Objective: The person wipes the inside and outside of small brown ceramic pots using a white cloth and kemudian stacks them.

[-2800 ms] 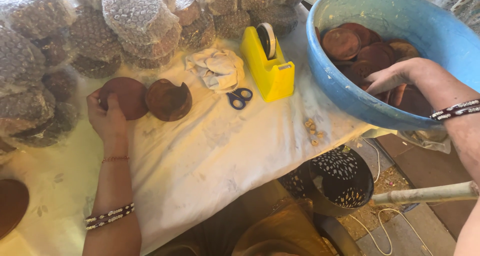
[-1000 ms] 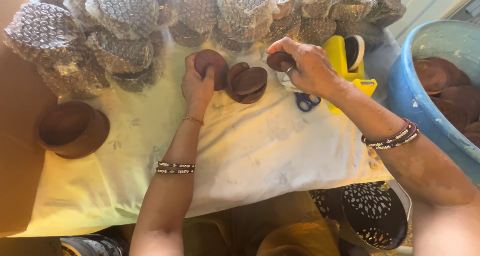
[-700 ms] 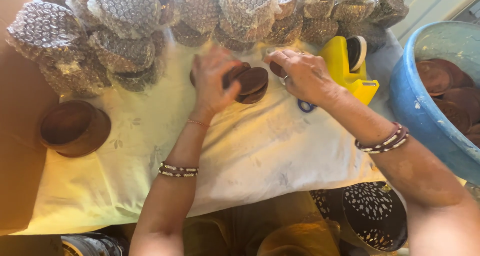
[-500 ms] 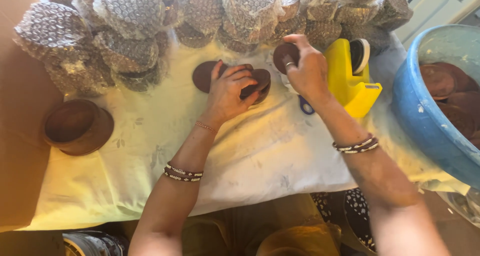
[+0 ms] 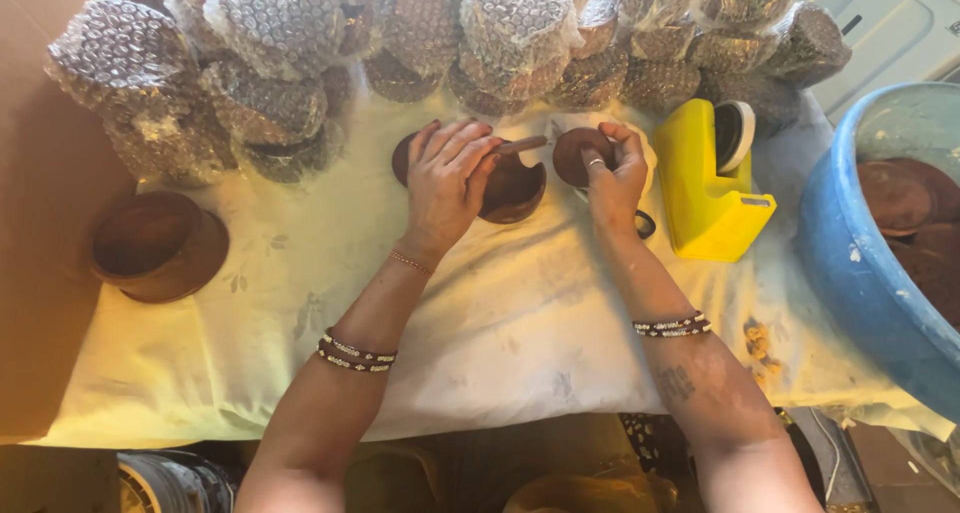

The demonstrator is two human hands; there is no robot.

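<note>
At the far middle of the cloth-covered surface, both hands work among small brown clay pieces. The left hand lies palm down with its fingers spread, resting over a brown clay bowl and partly covering a flat brown clay lid just to its left. The right hand is curled, pinching a round brown clay lid between thumb and fingertips and holding it tilted, just right of the bowl — the two pieces are close, though whether they touch cannot be told. Just near of that hand a scissors handle peeks out. To the right stands a yellow tape dispenser, and beyond it a blue plastic basin holding more brown clay pieces. Along the far edge sits a heap of bubble-wrapped bundles. At the left, well apart from the hands, a larger brown clay pot rests beside a cardboard sheet
</note>
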